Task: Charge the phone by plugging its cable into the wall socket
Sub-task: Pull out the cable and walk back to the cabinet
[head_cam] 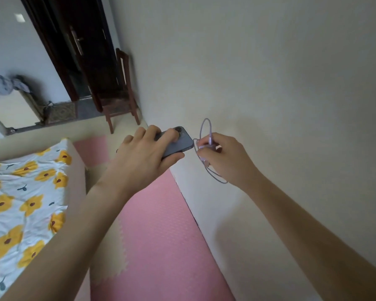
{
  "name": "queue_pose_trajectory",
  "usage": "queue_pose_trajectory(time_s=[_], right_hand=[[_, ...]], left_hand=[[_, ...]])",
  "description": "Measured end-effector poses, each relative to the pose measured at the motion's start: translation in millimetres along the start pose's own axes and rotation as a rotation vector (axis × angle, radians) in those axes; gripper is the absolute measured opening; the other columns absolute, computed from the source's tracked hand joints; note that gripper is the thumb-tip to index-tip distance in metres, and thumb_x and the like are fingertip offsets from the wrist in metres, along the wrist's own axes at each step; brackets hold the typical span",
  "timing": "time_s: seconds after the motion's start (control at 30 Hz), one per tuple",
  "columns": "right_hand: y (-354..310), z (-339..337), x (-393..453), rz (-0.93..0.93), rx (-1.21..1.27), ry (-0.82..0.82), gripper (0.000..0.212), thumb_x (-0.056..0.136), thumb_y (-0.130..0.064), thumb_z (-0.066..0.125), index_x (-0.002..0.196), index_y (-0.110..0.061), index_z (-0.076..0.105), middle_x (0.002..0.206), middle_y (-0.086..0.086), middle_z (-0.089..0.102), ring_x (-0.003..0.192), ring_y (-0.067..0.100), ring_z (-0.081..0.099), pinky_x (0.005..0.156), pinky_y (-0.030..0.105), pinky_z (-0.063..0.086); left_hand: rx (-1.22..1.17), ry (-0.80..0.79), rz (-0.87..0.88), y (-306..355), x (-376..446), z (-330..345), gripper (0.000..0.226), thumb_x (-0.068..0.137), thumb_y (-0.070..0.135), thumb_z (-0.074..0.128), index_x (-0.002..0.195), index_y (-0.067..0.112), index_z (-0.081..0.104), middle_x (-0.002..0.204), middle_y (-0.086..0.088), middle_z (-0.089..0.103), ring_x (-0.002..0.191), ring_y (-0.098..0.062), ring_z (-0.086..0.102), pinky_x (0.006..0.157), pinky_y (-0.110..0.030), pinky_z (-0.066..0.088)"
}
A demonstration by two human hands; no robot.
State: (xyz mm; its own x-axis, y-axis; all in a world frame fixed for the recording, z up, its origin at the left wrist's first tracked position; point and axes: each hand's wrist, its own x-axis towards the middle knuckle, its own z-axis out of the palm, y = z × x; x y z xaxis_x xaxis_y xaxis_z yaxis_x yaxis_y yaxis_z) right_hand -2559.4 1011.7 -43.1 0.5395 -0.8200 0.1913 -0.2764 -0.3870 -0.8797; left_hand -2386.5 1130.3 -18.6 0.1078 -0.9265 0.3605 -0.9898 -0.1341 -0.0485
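Note:
My left hand [143,156] grips a dark blue phone [179,144], back side up with its camera lenses showing. Just to its right, my right hand [224,158] pinches a small lilac charger plug [206,146] at the fingertips. A thin lilac cable [204,127] loops above that hand and trails below it towards the wrist. Both hands hover close to the cream wall [269,83]. No wall socket shows in the view.
A pink and cream foam mat [161,235] covers the floor along the wall. A bed with a yellow-flower sheet [24,203] lies at the left. A dark wooden chair [119,94] stands by the wall beside a dark door [78,51].

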Motion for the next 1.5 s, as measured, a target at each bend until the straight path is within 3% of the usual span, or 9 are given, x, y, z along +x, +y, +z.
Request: queue_pose_trajectory(time_s=[0.17, 0.37, 0.5, 0.6, 0.73, 0.9, 1.27, 1.4, 1.5], right_hand=[[3, 25, 75, -0.001, 0.018, -0.057, 0.011, 0.082, -0.019, 0.062, 0.088, -0.018, 0.071, 0.074, -0.022, 0.068, 0.073, 0.006, 0.064, 0.061, 0.013, 0.042], [12, 71, 168, 0.029, 0.023, -0.068, 0.011, 0.082, -0.021, 0.057, 0.077, -0.023, 0.067, 0.086, -0.002, 0.074, 0.077, 0.022, 0.068, 0.067, 0.025, 0.049], [16, 98, 243, 0.029, 0.030, -0.094, 0.015, 0.084, -0.022, 0.057, 0.084, -0.013, 0.070, 0.085, 0.004, 0.074, 0.084, 0.021, 0.068, 0.058, 0.016, 0.046], [11, 113, 306, 0.004, 0.029, -0.135, 0.020, 0.086, -0.023, 0.056, 0.086, -0.008, 0.069, 0.084, 0.010, 0.074, 0.077, 0.025, 0.068, 0.060, 0.022, 0.046], [1, 130, 385, -0.028, 0.041, -0.161, 0.023, 0.087, -0.021, 0.055, 0.088, -0.002, 0.068, 0.087, 0.017, 0.072, 0.068, 0.019, 0.062, 0.049, 0.014, 0.042], [-3, 154, 458, -0.036, 0.040, -0.179, 0.023, 0.087, -0.022, 0.055, 0.084, -0.003, 0.067, 0.084, 0.015, 0.071, 0.066, 0.015, 0.058, 0.061, 0.025, 0.044], [11, 221, 584, -0.048, 0.017, -0.258, 0.020, 0.094, -0.024, 0.054, 0.091, -0.008, 0.066, 0.088, 0.007, 0.074, 0.064, 0.004, 0.059, 0.045, 0.001, 0.036], [6, 257, 639, -0.050, 0.020, -0.315, 0.022, 0.096, -0.025, 0.053, 0.093, -0.007, 0.066, 0.094, 0.009, 0.075, 0.084, 0.016, 0.070, 0.051, 0.008, 0.040], [-4, 289, 685, -0.072, 0.043, -0.380, 0.020, 0.094, -0.023, 0.057, 0.095, -0.007, 0.069, 0.083, 0.004, 0.071, 0.067, 0.006, 0.064, 0.048, 0.006, 0.040]], left_hand=[[0.019, 0.009, -0.039, -40, 40, 22, 0.048, 0.092, 0.061, 0.037, 0.118, 0.023, 0.052, 0.109, -0.008, 0.059, 0.091, -0.034, 0.056, 0.072, -0.044, 0.046], [0.032, -0.027, -0.136, -101, 88, 54, 0.054, 0.090, 0.066, 0.028, 0.116, 0.024, 0.050, 0.109, -0.007, 0.059, 0.092, -0.035, 0.056, 0.075, -0.048, 0.048], [0.079, -0.007, -0.158, -142, 136, 73, 0.055, 0.091, 0.064, 0.029, 0.115, 0.021, 0.054, 0.105, -0.009, 0.060, 0.086, -0.035, 0.057, 0.069, -0.046, 0.049], [0.102, 0.025, -0.191, -173, 179, 82, 0.052, 0.091, 0.063, 0.031, 0.114, 0.022, 0.053, 0.105, -0.009, 0.060, 0.086, -0.035, 0.057, 0.068, -0.045, 0.049], [0.107, 0.044, -0.231, -219, 240, 87, 0.055, 0.090, 0.065, 0.026, 0.115, 0.023, 0.052, 0.109, -0.010, 0.059, 0.093, -0.035, 0.057, 0.072, -0.045, 0.049], [0.114, 0.043, -0.274, -269, 293, 103, 0.049, 0.094, 0.064, 0.031, 0.118, 0.023, 0.047, 0.112, -0.010, 0.057, 0.095, -0.034, 0.055, 0.074, -0.046, 0.051], [0.079, 0.010, -0.327, -370, 368, 162, 0.048, 0.092, 0.063, 0.032, 0.116, 0.024, 0.047, 0.113, -0.009, 0.058, 0.096, -0.035, 0.057, 0.074, -0.045, 0.049], [0.079, 0.015, -0.328, -425, 398, 180, 0.047, 0.093, 0.063, 0.033, 0.115, 0.024, 0.047, 0.110, -0.009, 0.059, 0.093, -0.034, 0.058, 0.071, -0.043, 0.048], [0.082, 0.023, -0.326, -479, 424, 190, 0.047, 0.093, 0.064, 0.030, 0.115, 0.025, 0.045, 0.106, -0.009, 0.058, 0.093, -0.032, 0.057, 0.070, -0.041, 0.046]])
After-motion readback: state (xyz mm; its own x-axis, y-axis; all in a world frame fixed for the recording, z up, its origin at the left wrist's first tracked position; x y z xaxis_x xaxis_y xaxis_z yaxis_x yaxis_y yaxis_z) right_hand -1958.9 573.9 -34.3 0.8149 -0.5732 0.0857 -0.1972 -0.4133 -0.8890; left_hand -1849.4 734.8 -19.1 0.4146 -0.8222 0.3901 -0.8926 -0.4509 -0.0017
